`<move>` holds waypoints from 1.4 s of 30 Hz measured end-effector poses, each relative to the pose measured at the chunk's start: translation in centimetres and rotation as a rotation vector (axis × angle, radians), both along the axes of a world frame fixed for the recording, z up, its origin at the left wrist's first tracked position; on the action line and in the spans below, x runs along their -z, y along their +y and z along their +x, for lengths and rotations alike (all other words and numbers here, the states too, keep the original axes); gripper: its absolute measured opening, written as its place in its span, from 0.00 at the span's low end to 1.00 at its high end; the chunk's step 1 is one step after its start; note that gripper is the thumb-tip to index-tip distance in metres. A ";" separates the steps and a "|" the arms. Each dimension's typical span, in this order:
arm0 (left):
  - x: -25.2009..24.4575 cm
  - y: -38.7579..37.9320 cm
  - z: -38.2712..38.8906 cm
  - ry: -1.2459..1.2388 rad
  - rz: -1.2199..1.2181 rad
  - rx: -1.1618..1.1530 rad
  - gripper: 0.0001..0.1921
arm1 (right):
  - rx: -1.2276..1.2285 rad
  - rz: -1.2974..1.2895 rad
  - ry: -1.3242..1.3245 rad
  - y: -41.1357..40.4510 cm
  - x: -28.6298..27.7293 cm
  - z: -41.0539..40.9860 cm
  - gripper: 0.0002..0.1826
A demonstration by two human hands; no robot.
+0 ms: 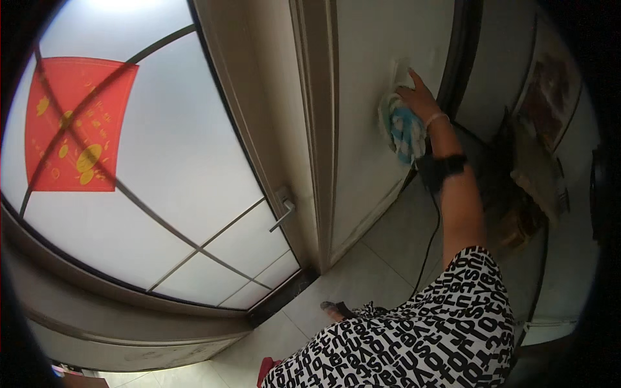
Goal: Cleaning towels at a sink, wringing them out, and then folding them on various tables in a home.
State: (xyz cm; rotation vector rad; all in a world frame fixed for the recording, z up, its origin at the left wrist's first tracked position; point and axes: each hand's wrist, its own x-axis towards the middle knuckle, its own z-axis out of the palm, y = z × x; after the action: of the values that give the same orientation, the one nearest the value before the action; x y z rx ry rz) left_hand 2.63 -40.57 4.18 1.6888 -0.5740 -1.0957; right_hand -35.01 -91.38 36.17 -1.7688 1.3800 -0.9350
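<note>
My right hand (419, 99) reaches up to the pale wall, with one finger extended beside a white wall switch plate (401, 71). A blue and white cloth (406, 127) hangs bunched below the fingers, against the wall, and seems gripped by them. The exact hold is dim and partly hidden by the hand. Around the wrist is a pale bracelet (438, 118), and a black strapped device (442, 169) sits on the forearm. My left hand is out of view.
Left stands a frosted glass door (194, 126) with a lever handle (284, 216) and a red printed sheet (80, 126). A black cable (434, 233) hangs over the tiled floor (383, 257). Dim, cluttered objects (529, 194) stand at the right. A foot (332, 311) shows below.
</note>
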 end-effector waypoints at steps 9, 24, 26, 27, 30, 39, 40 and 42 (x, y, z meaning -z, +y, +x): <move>0.8 14.1 -3.0 0.119 -0.033 -0.295 0.16 | -0.604 -0.179 -0.093 -8.8 17.7 -9.7 0.31; 5.8 44.9 -18.7 0.024 0.293 -1.403 0.09 | -1.088 0.737 1.167 43.3 35.5 1.1 0.38; 5.9 43.7 -19.2 0.074 0.324 -1.428 0.08 | -0.936 0.846 1.322 41.4 36.5 -1.6 0.39; 6.5 44.7 -20.9 0.121 0.247 -1.486 0.09 | -0.941 0.848 1.321 41.1 36.6 -1.3 0.39; 7.1 46.6 -23.6 0.144 0.369 -1.566 0.10 | -1.198 0.837 1.070 42.0 30.2 6.0 0.42; 12.3 58.4 -27.0 -0.178 0.284 -1.584 0.12 | -1.181 0.714 0.774 49.5 36.4 31.5 0.27; 7.1 54.8 -23.3 0.273 0.276 -1.849 0.12 | -1.145 0.706 0.778 49.7 34.9 32.6 0.27; 7.2 56.6 -23.0 0.291 0.312 -1.829 0.13 | -1.142 1.236 0.191 52.6 29.6 34.4 0.26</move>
State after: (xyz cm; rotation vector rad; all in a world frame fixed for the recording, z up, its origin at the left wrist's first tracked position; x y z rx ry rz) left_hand -20.33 15.98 -3.05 1.4201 1.2399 0.0156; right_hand -0.57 -38.75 6.58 -1.2306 0.5146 0.6262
